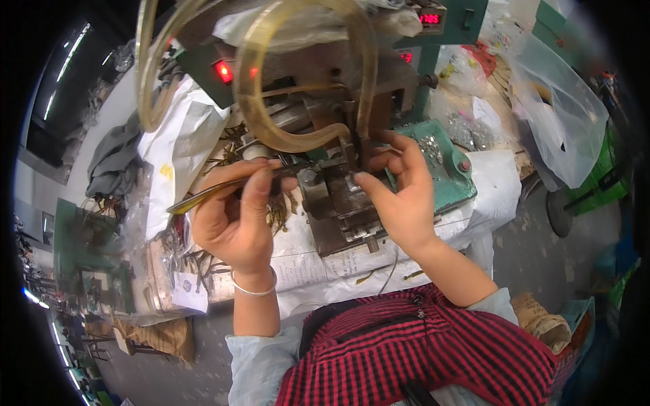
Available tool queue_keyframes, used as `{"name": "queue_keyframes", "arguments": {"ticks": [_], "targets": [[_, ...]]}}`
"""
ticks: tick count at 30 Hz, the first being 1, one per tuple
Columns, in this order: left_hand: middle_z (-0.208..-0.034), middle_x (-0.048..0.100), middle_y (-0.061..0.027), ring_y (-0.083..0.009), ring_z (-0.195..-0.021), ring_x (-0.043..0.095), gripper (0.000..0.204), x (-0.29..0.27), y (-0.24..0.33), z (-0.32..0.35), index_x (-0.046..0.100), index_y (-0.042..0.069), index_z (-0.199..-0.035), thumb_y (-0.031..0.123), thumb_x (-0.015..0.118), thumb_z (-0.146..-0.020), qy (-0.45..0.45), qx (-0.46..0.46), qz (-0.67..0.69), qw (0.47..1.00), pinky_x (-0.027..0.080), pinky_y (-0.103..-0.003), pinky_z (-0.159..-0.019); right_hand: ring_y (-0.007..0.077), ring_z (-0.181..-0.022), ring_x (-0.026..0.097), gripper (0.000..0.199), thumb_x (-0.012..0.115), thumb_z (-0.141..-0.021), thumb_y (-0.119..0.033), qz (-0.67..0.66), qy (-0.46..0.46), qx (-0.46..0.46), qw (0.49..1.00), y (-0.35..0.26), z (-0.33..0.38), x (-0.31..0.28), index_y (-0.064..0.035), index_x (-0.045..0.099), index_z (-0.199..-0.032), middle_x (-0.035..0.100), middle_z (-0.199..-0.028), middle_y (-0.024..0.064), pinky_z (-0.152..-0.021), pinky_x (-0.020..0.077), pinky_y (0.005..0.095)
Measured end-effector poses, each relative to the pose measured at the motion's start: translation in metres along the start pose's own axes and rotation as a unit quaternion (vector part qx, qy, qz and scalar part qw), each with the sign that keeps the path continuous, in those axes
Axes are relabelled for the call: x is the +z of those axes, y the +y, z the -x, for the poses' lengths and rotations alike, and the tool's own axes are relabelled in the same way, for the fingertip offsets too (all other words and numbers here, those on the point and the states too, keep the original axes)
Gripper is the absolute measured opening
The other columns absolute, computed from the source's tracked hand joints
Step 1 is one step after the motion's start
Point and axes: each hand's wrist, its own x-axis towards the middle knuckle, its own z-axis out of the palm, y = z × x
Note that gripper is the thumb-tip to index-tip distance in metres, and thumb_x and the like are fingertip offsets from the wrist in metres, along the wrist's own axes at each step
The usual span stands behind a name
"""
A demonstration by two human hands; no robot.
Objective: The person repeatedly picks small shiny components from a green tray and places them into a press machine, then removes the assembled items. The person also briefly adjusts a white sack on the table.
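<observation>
My left hand [237, 220] is closed around a slim brass-coloured strip [215, 190], pinched between thumb and fingers. One end of the strip sticks out to the left; the other points toward the metal fixture [338, 196] of a bench machine. At the right side of this fixture is my right hand [405, 193], its fingers curled and its thumb tip close to a small shiny spot on the block. Whatever lies between those fingertips is hidden or too small to name. A dark upright machine part comes down beside the right fingers.
A thick yellowish hose [254, 101] loops above the fixture. Small metal pieces fill a green tray [440, 159] at the right. Thin brass-coloured pieces [277, 213] lie left of the fixture. Clear plastic bags [562, 115] and a white sack [179, 142] flank the machine.
</observation>
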Motion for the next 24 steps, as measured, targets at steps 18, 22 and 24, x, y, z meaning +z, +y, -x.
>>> {"name": "queue_keyframes", "arguments": {"ticks": [18, 22, 24], "targets": [[-0.104, 0.077, -0.0096, -0.0134, -0.057, 0.058, 0.031, 0.044, -0.033, 0.060, 0.075, 0.010, -0.101, 0.006, 0.089, -0.073, -0.213, 0.313, -0.282, 0.882, 0.042, -0.027, -0.048, 0.0226, -0.114, 0.066, 0.043, 0.065, -0.093, -0.001, 0.143, 0.192, -0.051, 0.970, 0.073, -0.024, -0.127, -0.0029, 0.057, -0.136, 0.069, -0.124, 0.0144, -0.100, 0.0510, 0.0354], [-0.102, 0.077, -0.0098, -0.0136, -0.057, 0.058, 0.031, 0.044, -0.037, 0.064, 0.076, 0.011, -0.100, 0.006, 0.089, -0.073, -0.202, 0.320, -0.288, 0.880, 0.042, -0.027, -0.048, 0.0329, -0.104, 0.068, 0.025, 0.067, -0.085, -0.002, 0.315, 0.067, 0.018, 0.946, 0.086, 0.014, -0.140, -0.0041, 0.070, -0.110, 0.072, -0.108, 0.0141, -0.095, 0.0510, 0.0389], [-0.103, 0.078, -0.0105, -0.0138, -0.057, 0.059, 0.031, 0.042, -0.034, 0.064, 0.076, 0.010, -0.101, 0.005, 0.088, -0.073, -0.206, 0.309, -0.289, 0.882, 0.042, -0.027, -0.048, 0.0367, -0.104, 0.063, 0.017, 0.074, -0.080, -0.007, 0.434, 0.037, -0.019, 0.900, 0.086, 0.017, -0.134, -0.0061, 0.073, -0.097, 0.069, -0.103, 0.0130, -0.097, 0.0488, 0.0445]]}}
